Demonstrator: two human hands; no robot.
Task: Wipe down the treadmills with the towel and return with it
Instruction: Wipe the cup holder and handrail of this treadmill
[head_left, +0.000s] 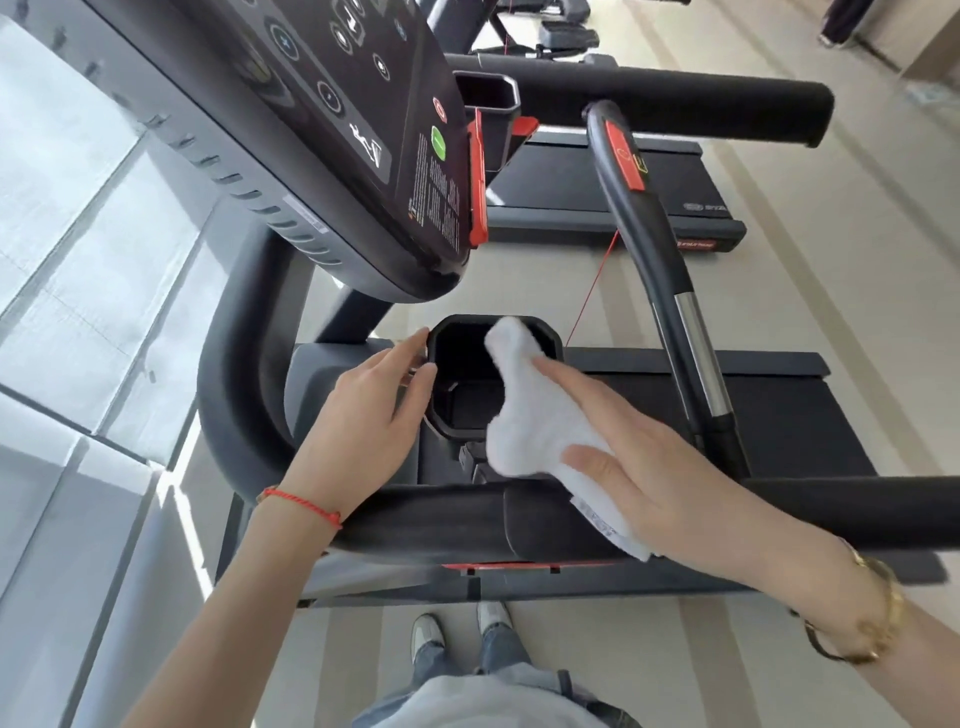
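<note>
A white towel (530, 410) lies bunched in my right hand (639, 467), which grips it between thumb and fingers; its tip reaches over the rim of the treadmill's black cup holder (457, 395). My left hand (363, 415) rests with straight fingers against the cup holder's left rim. The treadmill's black console (332, 130) hangs above, tilted. A padded black handrail (441, 519) crosses below both hands. The running belt (779, 415) lies to the right under the handrail.
A curved black handlebar with a chrome section (670, 291) arches over the belt. A second treadmill (597, 182) stands beyond, with its padded rail (675, 109). Large window panes (78, 260) run along the left. My shoes stand on the beige floor (571, 649) below.
</note>
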